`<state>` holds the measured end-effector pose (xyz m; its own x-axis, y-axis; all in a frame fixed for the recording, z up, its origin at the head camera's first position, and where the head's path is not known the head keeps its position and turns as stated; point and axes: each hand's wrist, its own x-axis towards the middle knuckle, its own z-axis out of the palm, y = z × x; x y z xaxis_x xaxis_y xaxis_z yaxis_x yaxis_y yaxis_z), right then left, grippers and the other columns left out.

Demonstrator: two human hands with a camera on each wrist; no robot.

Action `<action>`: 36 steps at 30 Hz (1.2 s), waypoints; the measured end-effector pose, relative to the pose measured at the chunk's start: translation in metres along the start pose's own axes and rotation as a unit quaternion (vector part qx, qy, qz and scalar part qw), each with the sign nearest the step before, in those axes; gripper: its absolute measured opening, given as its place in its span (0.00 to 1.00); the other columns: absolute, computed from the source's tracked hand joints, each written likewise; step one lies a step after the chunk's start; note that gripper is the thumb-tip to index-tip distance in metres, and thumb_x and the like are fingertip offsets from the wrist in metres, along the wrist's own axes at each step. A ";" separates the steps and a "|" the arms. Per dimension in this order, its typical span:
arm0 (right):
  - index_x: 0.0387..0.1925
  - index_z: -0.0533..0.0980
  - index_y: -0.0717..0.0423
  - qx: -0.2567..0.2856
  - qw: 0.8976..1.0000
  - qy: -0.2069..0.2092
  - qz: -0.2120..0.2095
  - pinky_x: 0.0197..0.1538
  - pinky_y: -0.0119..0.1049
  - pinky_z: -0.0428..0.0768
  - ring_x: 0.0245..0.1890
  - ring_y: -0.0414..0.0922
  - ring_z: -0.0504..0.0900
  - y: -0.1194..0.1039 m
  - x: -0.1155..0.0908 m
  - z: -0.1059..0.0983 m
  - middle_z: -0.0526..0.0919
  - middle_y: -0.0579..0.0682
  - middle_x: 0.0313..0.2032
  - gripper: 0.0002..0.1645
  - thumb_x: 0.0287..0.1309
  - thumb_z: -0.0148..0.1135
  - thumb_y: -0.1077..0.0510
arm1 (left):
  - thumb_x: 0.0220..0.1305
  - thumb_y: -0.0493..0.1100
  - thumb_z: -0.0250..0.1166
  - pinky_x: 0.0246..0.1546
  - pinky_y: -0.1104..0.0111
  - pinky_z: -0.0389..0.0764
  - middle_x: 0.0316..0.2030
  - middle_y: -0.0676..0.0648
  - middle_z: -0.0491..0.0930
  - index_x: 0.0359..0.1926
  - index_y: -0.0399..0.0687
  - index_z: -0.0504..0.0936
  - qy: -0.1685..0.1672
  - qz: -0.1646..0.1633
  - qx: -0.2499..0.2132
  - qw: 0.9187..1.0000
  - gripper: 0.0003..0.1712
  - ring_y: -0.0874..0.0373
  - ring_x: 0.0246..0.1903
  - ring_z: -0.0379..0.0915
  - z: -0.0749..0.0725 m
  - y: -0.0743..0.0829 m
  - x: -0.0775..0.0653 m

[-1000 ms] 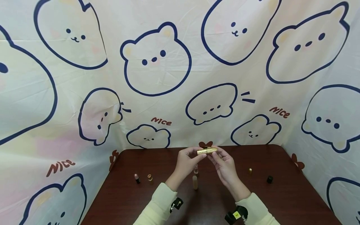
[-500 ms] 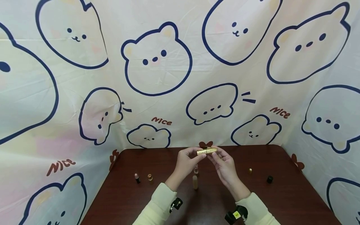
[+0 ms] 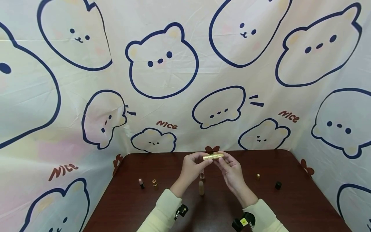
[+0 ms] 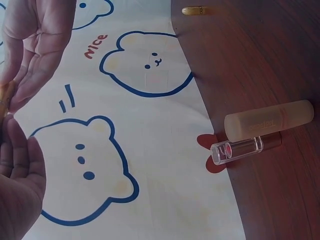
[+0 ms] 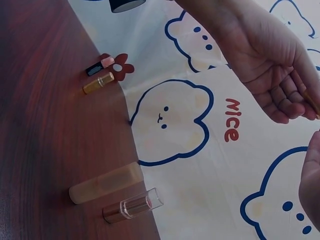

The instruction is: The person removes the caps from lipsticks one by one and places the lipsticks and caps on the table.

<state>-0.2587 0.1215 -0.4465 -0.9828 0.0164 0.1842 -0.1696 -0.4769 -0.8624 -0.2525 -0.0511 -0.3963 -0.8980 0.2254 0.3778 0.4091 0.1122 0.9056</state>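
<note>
A gold lipstick tube (image 3: pixel 213 156) lies almost level between my two hands, above the far part of the table. My left hand (image 3: pixel 192 165) pinches its left end between thumb and fingers. The right hand (image 3: pixel 232 169) grips the other end, its thumb under the tapered tip. A fine seam crosses the tube near its middle. Only a sliver of the gold tube (image 4: pixel 6 100) shows in the left wrist view; fingers hide most of it in the right wrist view.
Below the hands stand a frosted beige tube (image 3: pixel 201 188) and a clear-capped lipstick (image 3: pixel 202 175). To the left are a black-based pink lipstick (image 3: pixel 141 183) and a gold lipstick base (image 3: pixel 154 183). A small gold cap (image 3: pixel 258 176) and black cap (image 3: pixel 278 185) stand right.
</note>
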 end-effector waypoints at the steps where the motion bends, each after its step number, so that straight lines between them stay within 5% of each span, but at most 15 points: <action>1: 0.58 0.71 0.64 -0.002 1.000 -0.002 -0.001 0.56 0.38 0.74 0.54 0.45 0.79 0.000 0.000 0.000 0.74 0.57 0.58 0.22 0.64 0.61 0.61 | 0.60 0.37 0.69 0.19 0.73 0.77 0.30 0.44 0.82 0.44 0.35 0.84 0.000 -0.001 0.001 1.000 0.12 0.60 0.15 0.71 0.000 0.000 0.000; 7: 0.62 0.64 0.73 -0.013 1.000 -0.008 -0.007 0.56 0.38 0.74 0.53 0.45 0.80 0.002 0.000 -0.002 0.79 0.51 0.53 0.32 0.63 0.62 0.59 | 0.60 0.37 0.70 0.21 0.73 0.77 0.31 0.42 0.83 0.44 0.35 0.84 0.005 -0.004 0.011 1.000 0.12 0.58 0.17 0.72 0.001 0.001 -0.001; 19: 0.54 0.76 0.62 -0.008 0.999 0.002 -0.048 0.54 0.38 0.75 0.50 0.43 0.81 -0.002 0.001 -0.010 0.80 0.54 0.53 0.18 0.64 0.61 0.61 | 0.58 0.37 0.71 0.28 0.73 0.78 0.30 0.45 0.83 0.41 0.36 0.85 0.028 -0.005 0.014 0.999 0.11 0.57 0.26 0.75 -0.007 -0.002 -0.003; 25: 0.57 0.71 0.70 -0.010 0.999 -0.002 -0.051 0.54 0.38 0.76 0.49 0.43 0.81 -0.005 0.002 -0.014 0.82 0.50 0.50 0.24 0.64 0.61 0.60 | 0.58 0.37 0.71 0.30 0.73 0.77 0.30 0.44 0.82 0.40 0.36 0.85 0.034 -0.006 0.010 0.999 0.10 0.56 0.28 0.74 -0.012 -0.002 -0.004; 36: 0.52 0.77 0.63 0.000 0.999 0.011 -0.046 0.53 0.38 0.76 0.46 0.41 0.82 -0.001 0.000 -0.014 0.84 0.49 0.46 0.16 0.64 0.61 0.63 | 0.58 0.36 0.71 0.29 0.73 0.76 0.30 0.45 0.82 0.40 0.34 0.85 0.033 -0.012 -0.009 0.999 0.10 0.60 0.27 0.73 -0.015 -0.008 -0.005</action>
<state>-0.2597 0.1345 -0.4518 -0.9644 0.0795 0.2520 -0.2591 -0.4725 -0.8424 -0.2538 -0.0675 -0.4021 -0.9163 0.1582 0.3679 0.3854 0.0989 0.9174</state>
